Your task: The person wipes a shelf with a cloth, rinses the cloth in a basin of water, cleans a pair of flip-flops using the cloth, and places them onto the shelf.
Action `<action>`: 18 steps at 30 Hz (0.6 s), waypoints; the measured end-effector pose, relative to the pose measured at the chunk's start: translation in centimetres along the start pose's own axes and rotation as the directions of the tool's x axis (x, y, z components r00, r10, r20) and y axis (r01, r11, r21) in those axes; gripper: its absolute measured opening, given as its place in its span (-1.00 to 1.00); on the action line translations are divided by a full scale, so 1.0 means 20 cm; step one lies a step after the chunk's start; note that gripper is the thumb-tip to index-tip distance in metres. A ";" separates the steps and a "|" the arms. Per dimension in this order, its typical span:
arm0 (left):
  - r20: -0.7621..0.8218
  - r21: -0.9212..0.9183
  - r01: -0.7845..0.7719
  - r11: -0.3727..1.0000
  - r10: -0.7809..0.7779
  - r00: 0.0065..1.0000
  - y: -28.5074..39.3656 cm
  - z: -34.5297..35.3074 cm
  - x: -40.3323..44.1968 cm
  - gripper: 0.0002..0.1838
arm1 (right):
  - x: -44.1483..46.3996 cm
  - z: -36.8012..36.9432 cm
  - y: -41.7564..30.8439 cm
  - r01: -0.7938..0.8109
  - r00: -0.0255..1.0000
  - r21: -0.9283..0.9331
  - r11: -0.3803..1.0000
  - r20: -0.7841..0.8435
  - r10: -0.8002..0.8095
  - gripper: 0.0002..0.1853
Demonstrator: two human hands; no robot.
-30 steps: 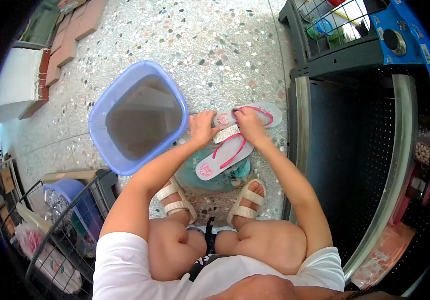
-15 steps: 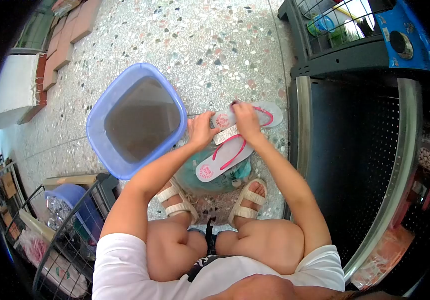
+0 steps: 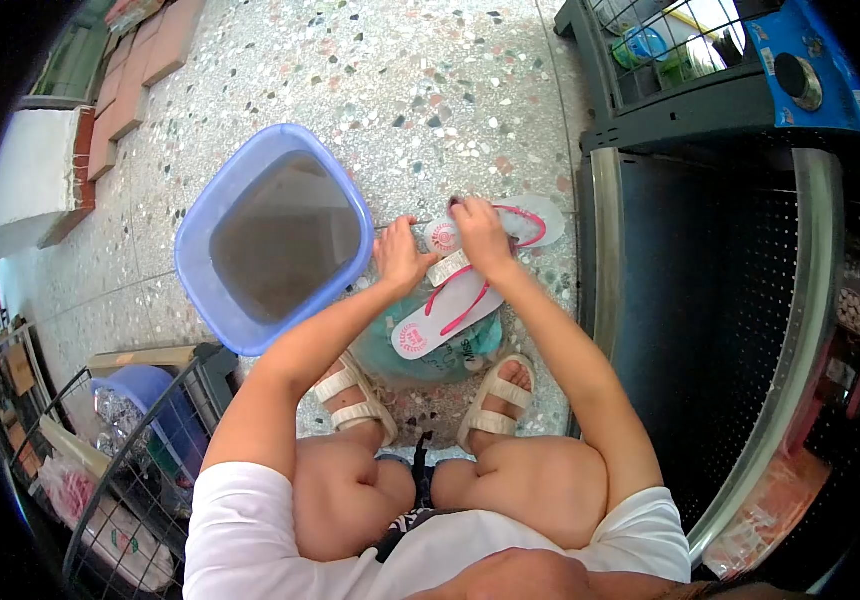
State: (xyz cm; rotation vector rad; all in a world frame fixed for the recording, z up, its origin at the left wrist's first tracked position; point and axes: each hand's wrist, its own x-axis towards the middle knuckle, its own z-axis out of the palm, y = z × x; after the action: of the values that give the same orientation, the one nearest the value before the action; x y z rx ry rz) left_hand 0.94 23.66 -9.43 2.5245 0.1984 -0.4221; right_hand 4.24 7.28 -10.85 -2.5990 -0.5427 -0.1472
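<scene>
A grey-white flip-flop with pink straps [image 3: 545, 222] lies crosswise at the top of a pile. My left hand [image 3: 402, 258] grips its heel end, thumb and fingers curled round it. Over the sole, my right hand [image 3: 482, 237] is closed, pressing down with a small dark thing at its fingertips, too hidden to name. The second pink-strapped flip-flop [image 3: 418, 335] lies diagonally below, heel toward the lower left. A white label [image 3: 448, 268] sits between the two. Under them is a teal and clear plastic bag [image 3: 385, 350].
A blue tub [image 3: 195, 240] of murky water stands left of the flip-flops. A wire basket [image 3: 115, 480] with assorted items is at lower left, a dark shelf rack [image 3: 605, 270] at right. My sandalled feet [image 3: 355, 400] flank the bag on the speckled floor [image 3: 370, 80].
My right hand has slid left along the upper flip-flop toward its heel, the dark thing moving with it. The left hand has stayed nearly in place.
</scene>
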 end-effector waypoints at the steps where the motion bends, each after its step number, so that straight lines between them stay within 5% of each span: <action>1: 0.000 0.005 0.002 1.000 -0.002 1.000 0.01 -0.01 0.00 -0.22 | -0.01 0.01 -0.04 0.028 0.999 -0.003 1.000 0.036 -0.028 -0.86; 7: -0.057 0.001 -0.037 0.999 0.037 0.998 -0.04 0.04 0.03 -0.20 | -0.05 0.05 -0.12 0.189 0.934 0.162 0.969 0.274 -0.228 -0.86; 13: -0.025 0.018 -0.048 0.999 0.049 0.999 0.00 0.00 0.00 -0.19 | 0.06 0.01 0.03 -0.007 1.000 0.018 1.000 -0.004 0.007 -0.91; 18: -0.052 0.042 -0.056 0.998 0.058 0.997 0.00 0.00 0.00 -0.21 | -0.02 0.03 -0.12 0.150 0.987 0.030 0.988 0.047 -0.151 -0.92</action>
State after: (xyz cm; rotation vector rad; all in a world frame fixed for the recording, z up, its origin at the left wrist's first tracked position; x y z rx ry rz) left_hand 0.85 23.69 -9.48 2.5764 0.1388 -0.3399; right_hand 2.92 9.40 -10.52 -2.5409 -0.7539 -0.1248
